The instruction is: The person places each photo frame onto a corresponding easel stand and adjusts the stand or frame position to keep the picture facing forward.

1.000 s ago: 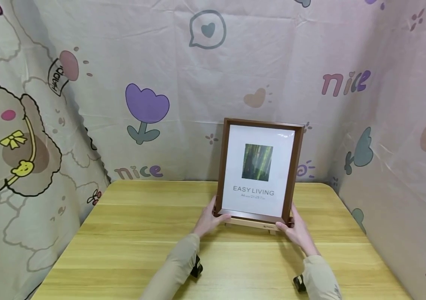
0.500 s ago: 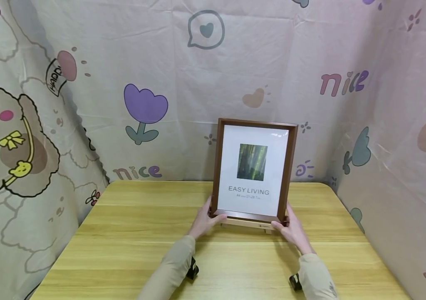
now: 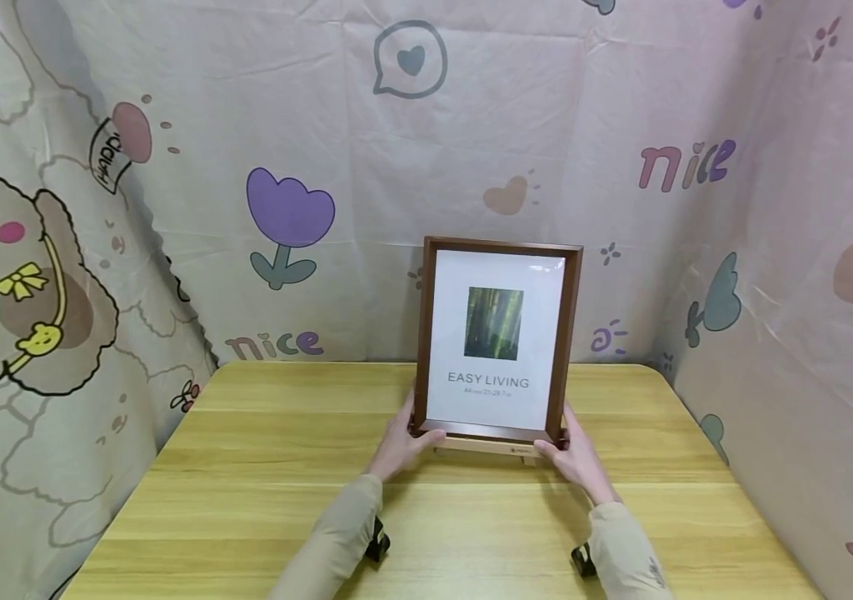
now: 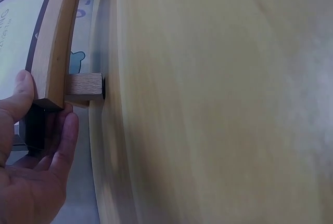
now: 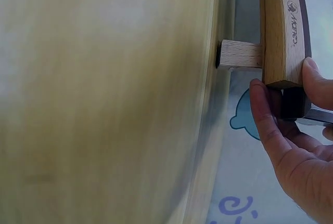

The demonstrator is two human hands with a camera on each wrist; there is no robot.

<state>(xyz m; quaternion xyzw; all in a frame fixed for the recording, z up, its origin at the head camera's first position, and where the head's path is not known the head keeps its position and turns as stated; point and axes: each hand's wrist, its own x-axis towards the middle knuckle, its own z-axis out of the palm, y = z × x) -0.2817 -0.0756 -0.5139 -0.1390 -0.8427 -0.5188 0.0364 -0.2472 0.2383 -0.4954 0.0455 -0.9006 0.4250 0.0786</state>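
A brown picture frame [image 3: 497,337] with a white "EASY LIVING" sheet and a small forest picture stands upright, leaning slightly back. Under it runs the light wooden ledge of a small easel [image 3: 482,446]. My left hand [image 3: 400,442] grips the lower left corner, thumb in front. At the lower right corner my right hand [image 3: 576,457] holds on the same way, its thumb on the ledge's edge. In the left wrist view the fingers [image 4: 65,135] curl beneath the corner beside an easel leg [image 4: 86,84]. The right wrist view shows the ledge [image 5: 283,31] with a small printed logo.
The wood-grain table [image 3: 261,467] spreads in front and to both sides. A patterned cloth [image 3: 366,167] hangs close behind the back edge, with more cloth at left and right. Black wrist cameras [image 3: 377,542] sit under the sleeves.
Both hands have shifted the picture frame and easel to the left along the table. The grip on the lower corners stays the same. The head view has turned very slightly.
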